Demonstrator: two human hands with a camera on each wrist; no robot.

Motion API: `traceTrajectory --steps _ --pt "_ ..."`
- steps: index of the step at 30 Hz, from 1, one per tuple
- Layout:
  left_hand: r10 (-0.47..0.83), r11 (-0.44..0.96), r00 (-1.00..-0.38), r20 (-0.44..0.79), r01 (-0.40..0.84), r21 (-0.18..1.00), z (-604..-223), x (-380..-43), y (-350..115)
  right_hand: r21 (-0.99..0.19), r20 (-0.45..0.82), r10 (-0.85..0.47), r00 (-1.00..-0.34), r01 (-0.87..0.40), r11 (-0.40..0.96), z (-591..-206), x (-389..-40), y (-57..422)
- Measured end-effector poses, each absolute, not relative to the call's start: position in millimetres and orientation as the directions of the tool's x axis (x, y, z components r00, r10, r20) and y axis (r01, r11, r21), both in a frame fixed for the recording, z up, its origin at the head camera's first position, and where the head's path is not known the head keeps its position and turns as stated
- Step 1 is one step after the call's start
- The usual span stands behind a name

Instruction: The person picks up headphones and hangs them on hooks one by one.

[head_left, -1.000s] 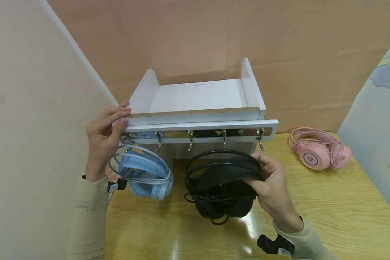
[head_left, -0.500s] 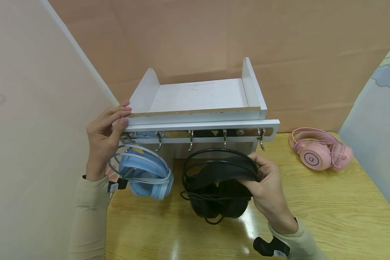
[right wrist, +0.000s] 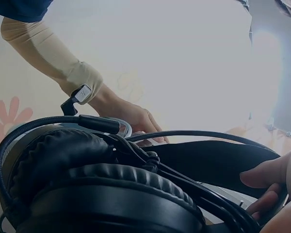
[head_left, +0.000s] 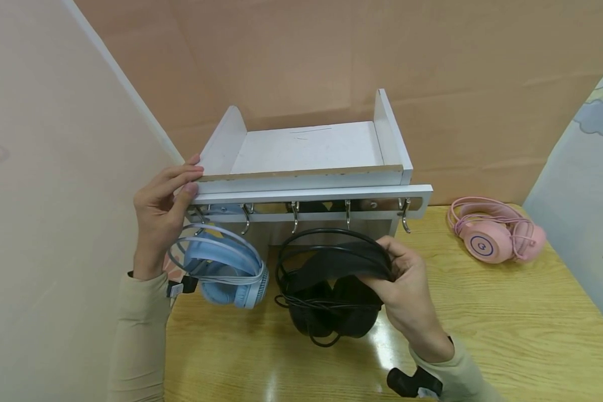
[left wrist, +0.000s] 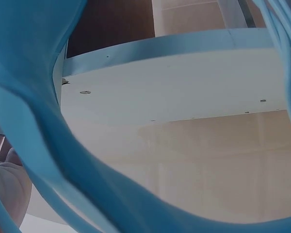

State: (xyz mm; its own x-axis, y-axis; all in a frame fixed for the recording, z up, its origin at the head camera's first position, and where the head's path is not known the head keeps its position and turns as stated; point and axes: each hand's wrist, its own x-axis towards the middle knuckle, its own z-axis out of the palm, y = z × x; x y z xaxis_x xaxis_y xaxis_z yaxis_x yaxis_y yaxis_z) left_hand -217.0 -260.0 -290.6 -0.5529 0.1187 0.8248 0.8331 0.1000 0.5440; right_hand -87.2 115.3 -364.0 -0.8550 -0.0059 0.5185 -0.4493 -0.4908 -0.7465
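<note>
My left hand grips the left end of a white shelf, fingers on top and thumb at the front edge. Below that hand, blue headphones hang by their band from the leftmost hook; their band fills much of the left wrist view. My right hand pinches the headband of black headphones at its right side. These hang from the hand in front of the shelf, the band just below the middle hooks. In the right wrist view, the ear cushions, a microphone boom and a bundled cable show.
Along the shelf's front rail several metal hooks stick out. Pink headphones lie on the wooden table at the right. Brown paper covers the back wall, and a pale panel stands close on the left.
My right hand has moved a little to the left with the black headphones, their band drifting slightly up toward the hooks. The left hand stays on the shelf.
</note>
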Motion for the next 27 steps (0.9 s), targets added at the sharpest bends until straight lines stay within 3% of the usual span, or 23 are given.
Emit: traceTrajectory --steps 27 --pt "0.116 0.096 -0.544 0.831 0.839 0.536 -289.7 -216.6 -259.0 -0.866 0.386 -0.005 -0.923 -0.360 -0.346 -362.1 -85.4 105.2"
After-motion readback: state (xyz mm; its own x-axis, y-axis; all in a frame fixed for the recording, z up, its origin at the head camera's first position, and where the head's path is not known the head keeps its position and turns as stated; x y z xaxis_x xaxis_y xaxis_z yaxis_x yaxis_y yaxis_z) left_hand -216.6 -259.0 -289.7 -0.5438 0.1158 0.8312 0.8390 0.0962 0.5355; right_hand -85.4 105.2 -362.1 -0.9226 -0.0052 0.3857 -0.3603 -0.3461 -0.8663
